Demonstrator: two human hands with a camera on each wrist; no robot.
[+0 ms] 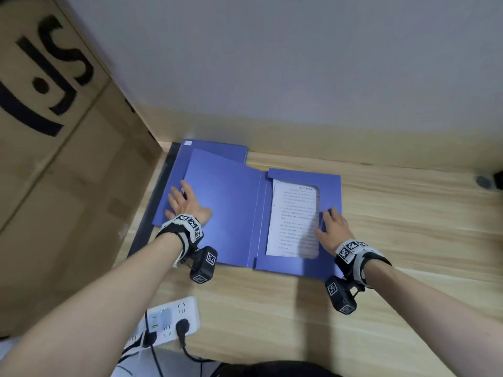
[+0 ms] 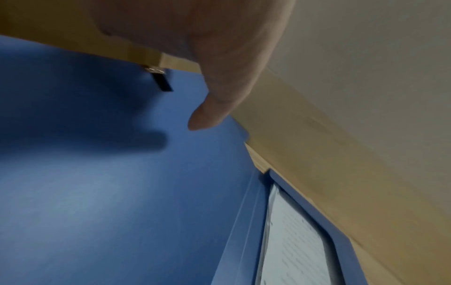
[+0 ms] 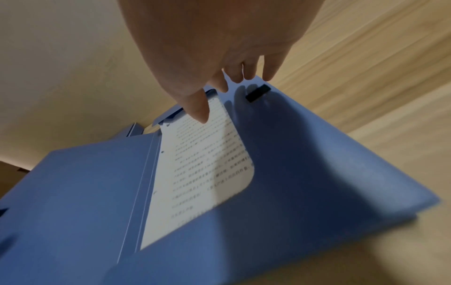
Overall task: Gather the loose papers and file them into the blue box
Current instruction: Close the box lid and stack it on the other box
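Left hand (image 1: 183, 203) and right hand (image 1: 332, 226) rest flat, fingers extended, on blue box (image 1: 234, 202).

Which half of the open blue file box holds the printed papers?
The right half, under the right hand, holds the white printed papers; the left half, under the left hand, shows bare blue.

A light wooden bench (image 1: 394, 240) is seen against a pale wall. An opened blue box (image 1: 234, 210) is laid flat on it, toward the far left. A white power strip (image 1: 174, 319) with black plugs is set at the near left edge. A large cardboard carton (image 1: 54, 159) is stood at the left end.
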